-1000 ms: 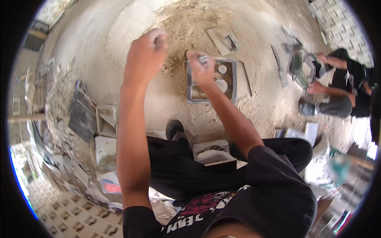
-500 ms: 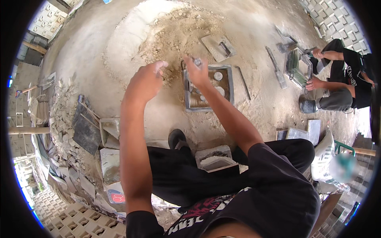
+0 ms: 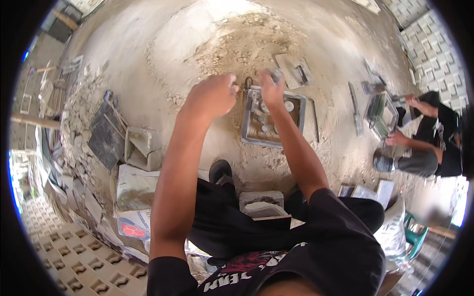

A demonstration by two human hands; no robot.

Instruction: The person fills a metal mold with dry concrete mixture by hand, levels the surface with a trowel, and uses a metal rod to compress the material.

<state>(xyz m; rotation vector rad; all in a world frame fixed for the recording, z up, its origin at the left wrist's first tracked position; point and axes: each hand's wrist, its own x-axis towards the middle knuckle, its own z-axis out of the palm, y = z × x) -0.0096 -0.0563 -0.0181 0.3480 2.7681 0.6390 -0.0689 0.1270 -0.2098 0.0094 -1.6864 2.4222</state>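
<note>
Both arms reach forward over the dusty floor. My left hand (image 3: 211, 97) is raised left of a grey rectangular mould frame (image 3: 261, 143), its fingers curled together; what they hold, if anything, is hidden. My right hand (image 3: 272, 92) is above the far edge of the frame, closed around a small grey piece (image 3: 276, 75), slightly blurred. Inside the frame lie several round grey discs (image 3: 289, 106), partly covered by my right forearm. A wire-like loop (image 3: 248, 81) sticks up at its far left corner. Just beyond the frame rests a plate with a handle (image 3: 294, 72).
Beyond lies a heap of sandy crumbs (image 3: 242, 47). A thin rod (image 3: 316, 121) lies right of the frame, and farther right a long flat tool (image 3: 355, 109). A co-worker's hands (image 3: 396, 138) hold another mould (image 3: 379, 116). Rubble (image 3: 79, 133) and hollow blocks (image 3: 143, 148) are left.
The whole view has shifted, so most things sit farther right or lower. Both hands remain raised near the frame, and more of its discs show past my right forearm.
</note>
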